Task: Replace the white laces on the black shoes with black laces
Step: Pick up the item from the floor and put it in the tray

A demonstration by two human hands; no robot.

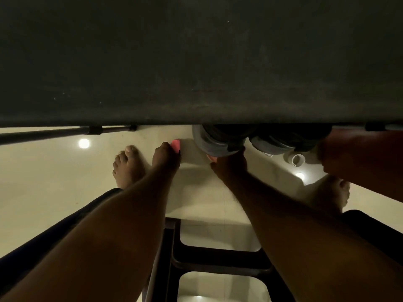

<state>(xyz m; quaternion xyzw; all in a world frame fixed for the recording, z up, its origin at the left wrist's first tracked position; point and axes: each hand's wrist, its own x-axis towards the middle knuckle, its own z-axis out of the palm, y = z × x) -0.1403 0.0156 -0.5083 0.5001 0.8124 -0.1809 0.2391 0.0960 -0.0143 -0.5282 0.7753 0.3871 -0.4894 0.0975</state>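
Right hand (229, 164): at black grey-soled shoe (218, 141) heel under dark tabletop (196, 83); grip indiscernible.
Left hand (166, 158): likewise indiscernible.
Technique: draw shoe clear.

The upper half is filled by a dark tabletop (196, 62). Below it, a pale glossy floor (43, 203) is marked by round light reflections (84, 143), and a dark frame (218, 260) is seen nearest.

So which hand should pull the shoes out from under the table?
Probably the right hand: it is right at the heel of one shoe. The left hand is off to the side, at a pink thing.
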